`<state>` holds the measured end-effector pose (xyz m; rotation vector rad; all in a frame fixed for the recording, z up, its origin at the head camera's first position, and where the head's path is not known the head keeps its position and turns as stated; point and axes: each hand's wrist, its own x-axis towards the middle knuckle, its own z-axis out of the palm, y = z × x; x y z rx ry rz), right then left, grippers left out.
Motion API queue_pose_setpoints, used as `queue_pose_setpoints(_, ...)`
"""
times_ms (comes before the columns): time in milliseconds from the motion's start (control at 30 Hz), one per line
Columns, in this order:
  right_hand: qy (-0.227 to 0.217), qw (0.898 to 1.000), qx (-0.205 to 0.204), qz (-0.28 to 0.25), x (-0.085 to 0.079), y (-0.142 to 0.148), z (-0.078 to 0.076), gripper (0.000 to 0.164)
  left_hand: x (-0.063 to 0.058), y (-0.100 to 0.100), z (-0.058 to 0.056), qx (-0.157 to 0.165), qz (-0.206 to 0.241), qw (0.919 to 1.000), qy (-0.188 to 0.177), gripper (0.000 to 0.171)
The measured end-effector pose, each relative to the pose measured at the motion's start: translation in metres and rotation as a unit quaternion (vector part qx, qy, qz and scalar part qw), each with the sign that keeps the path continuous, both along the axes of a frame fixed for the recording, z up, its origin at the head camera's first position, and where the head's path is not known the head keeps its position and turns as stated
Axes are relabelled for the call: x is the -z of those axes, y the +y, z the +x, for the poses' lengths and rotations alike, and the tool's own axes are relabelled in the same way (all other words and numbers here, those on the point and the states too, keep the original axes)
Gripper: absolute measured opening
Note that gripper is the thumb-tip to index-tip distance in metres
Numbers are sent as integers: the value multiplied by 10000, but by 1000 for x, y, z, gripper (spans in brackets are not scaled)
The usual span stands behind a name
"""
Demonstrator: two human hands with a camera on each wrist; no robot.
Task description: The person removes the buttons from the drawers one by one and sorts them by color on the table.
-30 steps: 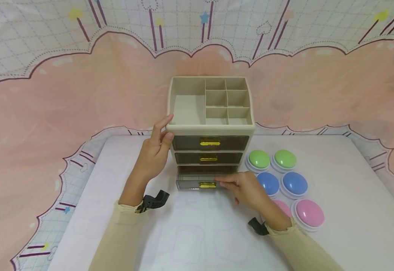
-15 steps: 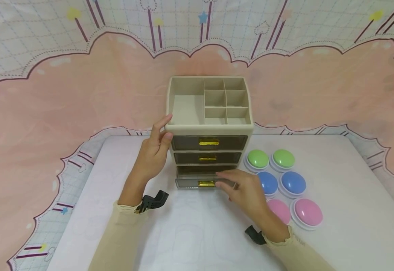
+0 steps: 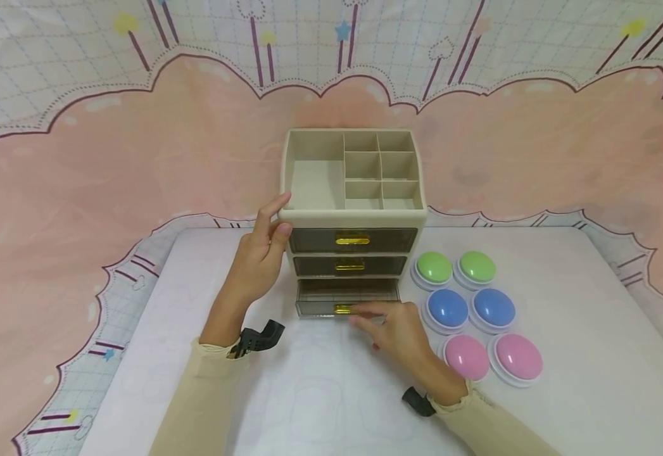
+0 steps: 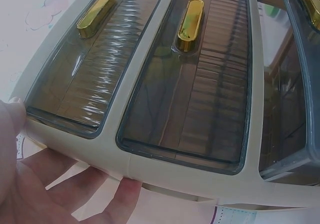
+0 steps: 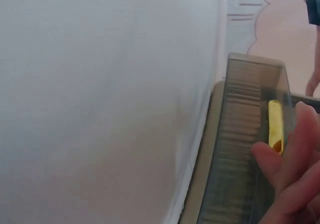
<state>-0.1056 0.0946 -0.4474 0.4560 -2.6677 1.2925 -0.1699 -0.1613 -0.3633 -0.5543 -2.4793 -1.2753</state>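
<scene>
A cream desktop drawer organizer (image 3: 353,219) with three smoky clear drawers and gold handles stands at the table's back. My left hand (image 3: 258,263) holds its left side, thumb on the front edge and index finger up at the rim. The left wrist view shows the other fingers (image 4: 122,196) along the side wall. The bottom drawer (image 3: 316,309) is pulled partly out, and no contents show in it. My right hand (image 3: 402,332) has thumb and index finger on either side of the right end of its gold handle (image 5: 275,124). Both upper drawers (image 3: 308,266) are closed.
Right of the organizer are two green (image 3: 477,266), two blue (image 3: 494,308) and two pink (image 3: 518,356) dome-topped round pieces with white bases, in two columns. A patterned cloth (image 3: 513,145) rises behind the white table (image 3: 285,399). The organizer's top has open compartments (image 3: 362,166).
My right hand has gone from the right part of the bottom drawer's front edge leftward to its handle, uncovering more of the blue and pink pieces. The left hand stays in place.
</scene>
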Motion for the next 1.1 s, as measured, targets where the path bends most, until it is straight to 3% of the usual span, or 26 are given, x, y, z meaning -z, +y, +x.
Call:
queue_pose_setpoints(467,-391,9977,258,-492,8,-8,-5,13,0,-1,0,-22,-19,10000,8,47)
queue_pose_setpoints(1100,-434,9974,470,-324,5,-10,-24,7,0,0,-1,18,-33,10000,-6,46)
